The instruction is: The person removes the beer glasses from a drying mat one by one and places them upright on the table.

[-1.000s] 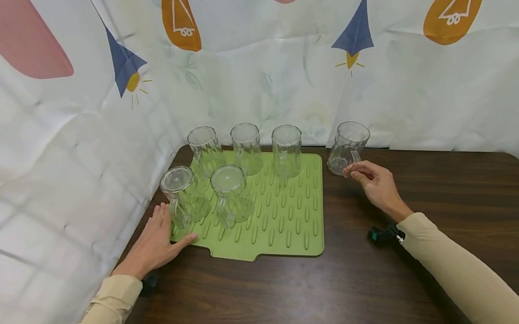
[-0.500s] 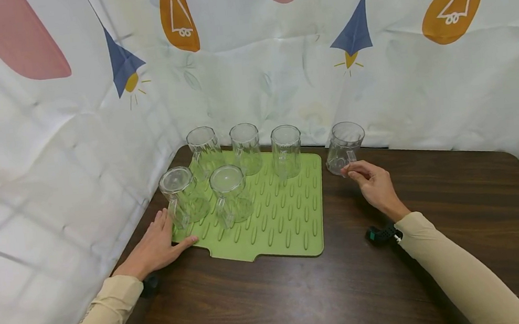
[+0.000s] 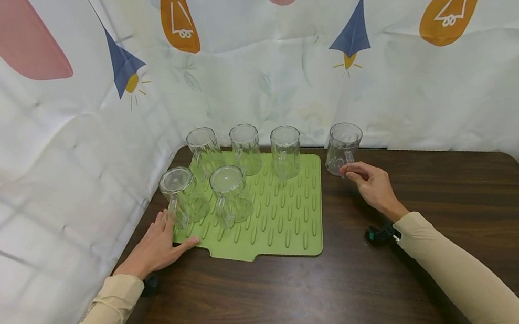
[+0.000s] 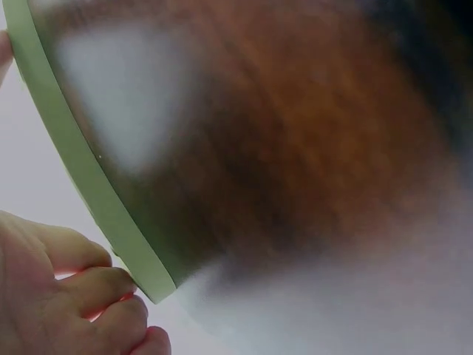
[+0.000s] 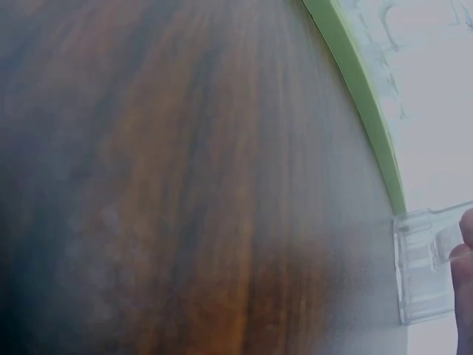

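My right hand pinches the handle of a clear glass mug at the right of the green drying mat. That mug has its mouth up and its base close to the dark table; in the right wrist view the mug shows near the mat's edge, at the fingertips. My left hand rests at the mat's front left corner, fingers extended and thumb along the front edge. Nearest to it, a glass mug stands upside down on the mat, with another upturned mug to its right.
Along the back of the mat stand three more glass mugs, the left one, the middle one and the right one. A printed white cloth hangs behind and to the left. The brown wooden table extends to the right.
The mug in my right hand has tipped back from a rightward lean to nearly upright, its top shifting left. My right hand has moved slightly left; the left hand stays almost still.
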A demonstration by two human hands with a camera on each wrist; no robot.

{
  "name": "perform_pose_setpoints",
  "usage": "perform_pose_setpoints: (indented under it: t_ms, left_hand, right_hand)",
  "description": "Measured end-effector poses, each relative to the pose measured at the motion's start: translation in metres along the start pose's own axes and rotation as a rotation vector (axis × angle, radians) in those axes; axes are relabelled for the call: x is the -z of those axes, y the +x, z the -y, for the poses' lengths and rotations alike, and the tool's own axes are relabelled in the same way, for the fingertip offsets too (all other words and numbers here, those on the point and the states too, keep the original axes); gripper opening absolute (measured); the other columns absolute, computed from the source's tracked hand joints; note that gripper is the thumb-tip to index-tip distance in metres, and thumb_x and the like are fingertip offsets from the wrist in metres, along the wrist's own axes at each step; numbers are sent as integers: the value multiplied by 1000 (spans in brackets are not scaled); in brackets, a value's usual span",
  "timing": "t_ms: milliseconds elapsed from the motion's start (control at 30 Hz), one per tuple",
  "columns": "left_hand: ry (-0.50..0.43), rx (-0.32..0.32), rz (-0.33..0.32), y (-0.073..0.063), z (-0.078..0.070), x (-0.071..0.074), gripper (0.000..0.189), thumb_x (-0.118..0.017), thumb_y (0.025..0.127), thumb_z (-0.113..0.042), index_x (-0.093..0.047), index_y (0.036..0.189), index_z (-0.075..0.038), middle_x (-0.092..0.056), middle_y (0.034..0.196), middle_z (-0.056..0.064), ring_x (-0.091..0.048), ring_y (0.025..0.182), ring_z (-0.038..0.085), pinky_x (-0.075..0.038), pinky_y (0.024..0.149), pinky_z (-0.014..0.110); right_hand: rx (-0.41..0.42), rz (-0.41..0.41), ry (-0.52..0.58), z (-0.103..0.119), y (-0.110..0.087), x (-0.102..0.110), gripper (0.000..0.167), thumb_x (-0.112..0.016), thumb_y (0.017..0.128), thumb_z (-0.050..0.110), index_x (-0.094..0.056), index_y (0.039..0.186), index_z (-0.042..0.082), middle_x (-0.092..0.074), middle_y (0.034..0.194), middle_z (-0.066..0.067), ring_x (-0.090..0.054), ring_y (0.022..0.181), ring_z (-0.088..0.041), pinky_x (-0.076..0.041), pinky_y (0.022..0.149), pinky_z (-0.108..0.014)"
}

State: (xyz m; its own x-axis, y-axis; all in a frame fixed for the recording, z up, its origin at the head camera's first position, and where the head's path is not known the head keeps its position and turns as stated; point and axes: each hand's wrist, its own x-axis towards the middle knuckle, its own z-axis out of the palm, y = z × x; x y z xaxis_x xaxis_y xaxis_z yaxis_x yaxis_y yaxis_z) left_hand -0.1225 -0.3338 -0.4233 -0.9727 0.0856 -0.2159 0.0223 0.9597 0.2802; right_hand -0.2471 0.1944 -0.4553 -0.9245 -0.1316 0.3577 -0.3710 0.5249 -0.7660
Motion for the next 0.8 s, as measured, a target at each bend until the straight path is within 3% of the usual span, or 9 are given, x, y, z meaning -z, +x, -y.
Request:
perform_pose_setpoints:
  t_ms: [200,567,667,800]
  left_hand:
    - [9,-8,-1,-1,-1,0,117,-55,96,-71,-16,156,21,-6,165,43,-10,154,60,-18,124,73]
    - [8,-20,3,0,-1,0,116,-55,96,-71,-18,157,20,-7,165,44,-8,155,60,-15,126,71]
    - [16,-19,5,-1,-2,1,115,-56,96,-71,-18,157,20,-8,165,44,-9,154,60,-16,126,71]
    - [19,-20,10,-1,-3,1,116,-55,96,-71,-17,156,21,-8,164,45,-9,154,60,-16,125,72]
  right_hand:
    - [7,3,-1,2,-1,1,25,-65,103,21,-75,125,14,-78,120,-13,-61,97,24,-50,84,2]
    - [-63,-28,24,9,-7,14,38,-75,97,34,-73,131,18,-77,125,-13,-62,100,23,-52,83,-3]
    - [-68,-80,85,13,-7,18,41,-77,95,32,-72,133,17,-75,128,-16,-63,102,21,-53,85,-3]
    - [-9,-215,162,30,-3,27,41,-79,93,15,-71,133,9,-72,130,-22,-67,106,16,-54,87,-4]
